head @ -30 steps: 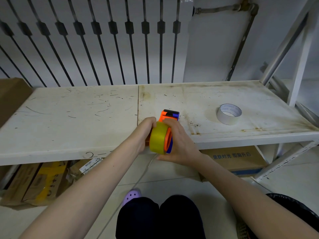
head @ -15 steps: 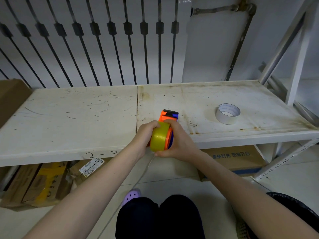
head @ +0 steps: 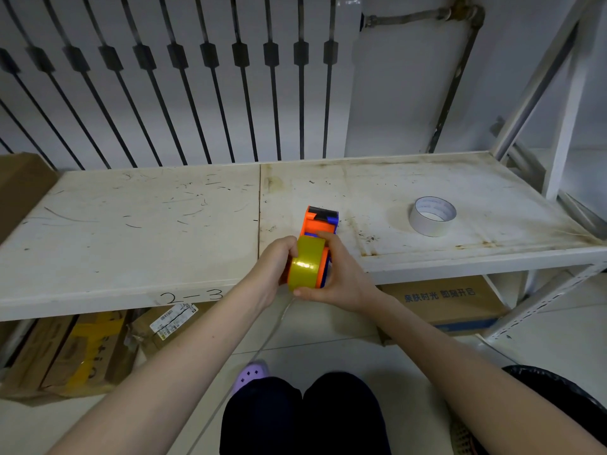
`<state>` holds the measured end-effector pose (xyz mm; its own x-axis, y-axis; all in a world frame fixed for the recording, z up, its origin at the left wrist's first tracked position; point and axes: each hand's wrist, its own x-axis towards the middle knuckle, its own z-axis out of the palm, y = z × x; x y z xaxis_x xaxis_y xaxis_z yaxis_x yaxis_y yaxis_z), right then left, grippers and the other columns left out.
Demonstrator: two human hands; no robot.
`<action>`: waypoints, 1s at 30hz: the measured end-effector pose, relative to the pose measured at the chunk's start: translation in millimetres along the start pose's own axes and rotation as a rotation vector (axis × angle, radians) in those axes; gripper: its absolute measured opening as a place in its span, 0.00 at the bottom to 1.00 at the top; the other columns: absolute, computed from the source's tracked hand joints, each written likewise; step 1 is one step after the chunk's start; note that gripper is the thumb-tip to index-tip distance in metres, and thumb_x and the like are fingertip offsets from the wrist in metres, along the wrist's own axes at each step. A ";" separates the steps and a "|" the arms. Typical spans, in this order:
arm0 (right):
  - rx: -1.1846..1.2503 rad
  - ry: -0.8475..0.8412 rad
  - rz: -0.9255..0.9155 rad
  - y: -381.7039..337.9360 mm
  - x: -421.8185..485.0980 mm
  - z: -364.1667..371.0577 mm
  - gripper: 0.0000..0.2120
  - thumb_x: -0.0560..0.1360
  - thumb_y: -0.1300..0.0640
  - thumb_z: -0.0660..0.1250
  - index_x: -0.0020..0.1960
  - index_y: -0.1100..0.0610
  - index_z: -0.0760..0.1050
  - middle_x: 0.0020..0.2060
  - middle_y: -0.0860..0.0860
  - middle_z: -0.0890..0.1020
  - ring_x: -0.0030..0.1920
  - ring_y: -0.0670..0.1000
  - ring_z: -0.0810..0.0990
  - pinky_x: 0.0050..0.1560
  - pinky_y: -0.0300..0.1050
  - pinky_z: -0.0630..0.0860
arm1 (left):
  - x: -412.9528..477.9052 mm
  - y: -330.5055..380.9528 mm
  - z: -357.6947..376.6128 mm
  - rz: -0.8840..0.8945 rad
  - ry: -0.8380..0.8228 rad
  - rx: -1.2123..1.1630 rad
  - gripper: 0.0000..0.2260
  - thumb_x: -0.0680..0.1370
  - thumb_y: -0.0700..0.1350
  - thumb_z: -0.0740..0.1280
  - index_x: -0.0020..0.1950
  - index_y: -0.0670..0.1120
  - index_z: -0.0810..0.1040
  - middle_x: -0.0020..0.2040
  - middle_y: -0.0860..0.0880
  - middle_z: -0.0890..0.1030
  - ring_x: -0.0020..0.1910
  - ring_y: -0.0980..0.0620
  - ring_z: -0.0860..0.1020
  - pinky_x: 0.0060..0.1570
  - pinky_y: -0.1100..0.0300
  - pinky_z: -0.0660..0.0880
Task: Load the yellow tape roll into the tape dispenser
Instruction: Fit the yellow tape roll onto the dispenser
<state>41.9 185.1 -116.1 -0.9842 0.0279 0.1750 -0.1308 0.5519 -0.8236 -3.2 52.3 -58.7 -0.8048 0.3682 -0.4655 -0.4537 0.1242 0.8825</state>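
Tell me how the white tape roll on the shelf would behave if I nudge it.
The white tape roll lies flat on its side on the shelf, so it should slide rather than roll. It looks hollow, so probably light. Tipped on edge, it would likely roll.

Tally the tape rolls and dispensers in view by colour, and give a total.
Yellow tape roll: 1
White tape roll: 1
Orange and blue tape dispenser: 1
Total: 3
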 end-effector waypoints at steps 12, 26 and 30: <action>-0.408 0.056 -0.345 -1.8 3.9 -4.6 0.45 0.59 0.42 0.78 0.68 0.50 0.58 0.64 0.52 0.72 0.62 0.50 0.72 0.58 0.45 0.75 | 4.0 8.0 -2.2 -0.062 0.007 0.001 0.07 0.68 0.44 0.57 0.43 0.45 0.71 0.38 0.45 0.75 0.37 0.46 0.74 0.39 0.57 0.71; 0.102 -0.105 -0.001 2.1 5.6 -10.3 0.50 0.57 0.43 0.78 0.71 0.47 0.54 0.67 0.50 0.64 0.66 0.49 0.69 0.61 0.50 0.76 | 1.2 -8.6 -4.4 0.134 -0.141 -0.045 0.21 0.58 0.37 0.56 0.49 0.39 0.77 0.43 0.41 0.77 0.41 0.45 0.75 0.39 0.56 0.71; 0.236 -0.052 0.177 -3.9 3.1 -16.9 0.36 0.64 0.43 0.74 0.67 0.52 0.63 0.64 0.50 0.72 0.66 0.50 0.71 0.63 0.46 0.73 | 3.6 -8.4 -4.6 0.102 -0.066 0.026 0.21 0.61 0.40 0.59 0.51 0.36 0.76 0.47 0.39 0.76 0.45 0.43 0.74 0.45 0.52 0.71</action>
<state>41.5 197.1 -103.1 -0.9982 0.0605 -0.0054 0.0253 0.3331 -0.9425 -4.0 48.3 -68.1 -0.8190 0.4401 -0.3682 -0.3595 0.1066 0.9271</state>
